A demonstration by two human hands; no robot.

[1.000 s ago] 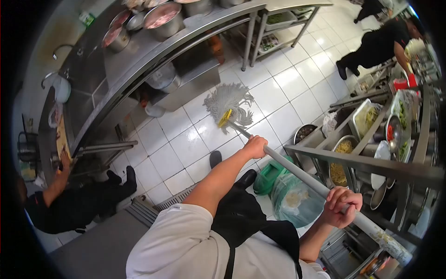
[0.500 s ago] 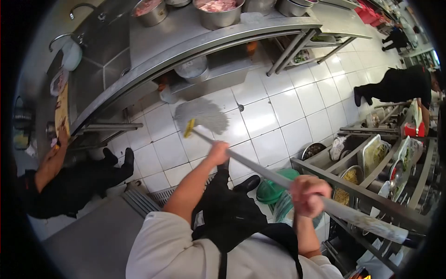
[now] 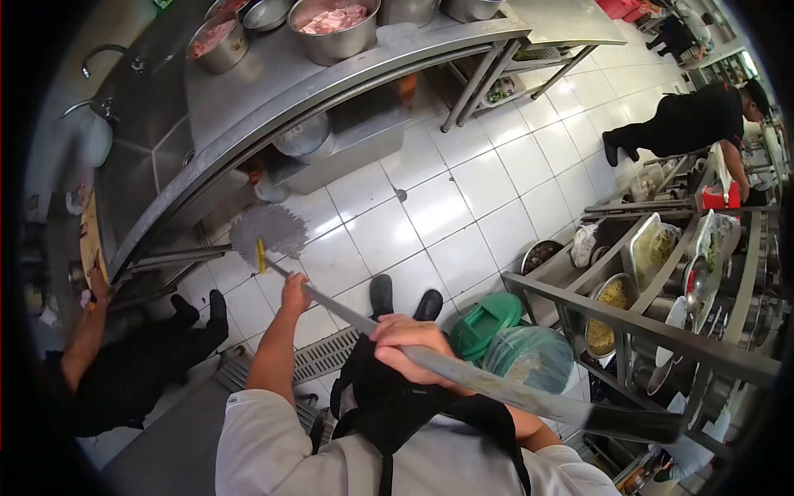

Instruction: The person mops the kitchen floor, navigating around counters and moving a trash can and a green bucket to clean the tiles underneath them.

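Note:
A mop with a long grey handle [image 3: 504,384] slants across my body. Its grey mop head [image 3: 277,227], joined by a yellow clamp, is spread on the white tile floor [image 3: 430,207] beside the metal counter's legs. My left hand [image 3: 295,293] is wrapped round the lower handle, close to the clamp. Higher up, in front of my apron, my right hand [image 3: 412,347] is closed round the same handle. The black end of the handle points to the lower right.
A steel counter [image 3: 273,107] carries metal pots of raw meat [image 3: 331,33]. One person [image 3: 157,360] stands at the left, another [image 3: 686,120] at the far right. Beside my right side are a green lid [image 3: 486,324], a lined bin [image 3: 529,360] and a metal rack [image 3: 645,326] with food trays.
The mop head has swept left across the floor, towards the counter legs. Both hands have moved left with the handle, still gripping it, and the green lid and lined bin show more fully.

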